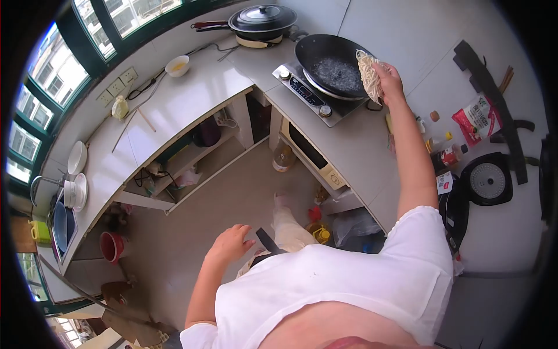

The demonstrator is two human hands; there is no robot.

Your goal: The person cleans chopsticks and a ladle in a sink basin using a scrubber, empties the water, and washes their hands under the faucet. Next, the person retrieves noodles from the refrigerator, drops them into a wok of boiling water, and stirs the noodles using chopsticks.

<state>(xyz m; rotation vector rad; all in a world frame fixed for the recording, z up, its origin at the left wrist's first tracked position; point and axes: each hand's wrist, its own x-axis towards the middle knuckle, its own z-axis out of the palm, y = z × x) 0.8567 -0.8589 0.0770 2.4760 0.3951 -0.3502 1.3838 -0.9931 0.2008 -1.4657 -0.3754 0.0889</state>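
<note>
A bundle of pale noodles [368,74] is gripped in my right hand [390,83], at the right rim of a black wok [317,49]. Bubbling water [340,72] fills the bottom of the wok, which sits on an induction cooker [302,91] with a control panel and two knobs. Down by my waist, away from the counter, hangs my left hand [232,241], its fingers stretched out and nothing in them.
A lidded pan [263,22] stands left of the wok. Along the left counter are a small bowl [177,66] with yellow contents and chopsticks [146,120]. Bottles [449,156], a red-and-white packet [478,120] and a round-dial scale [487,179] are at the right. A red bucket [111,247] stands on the floor.
</note>
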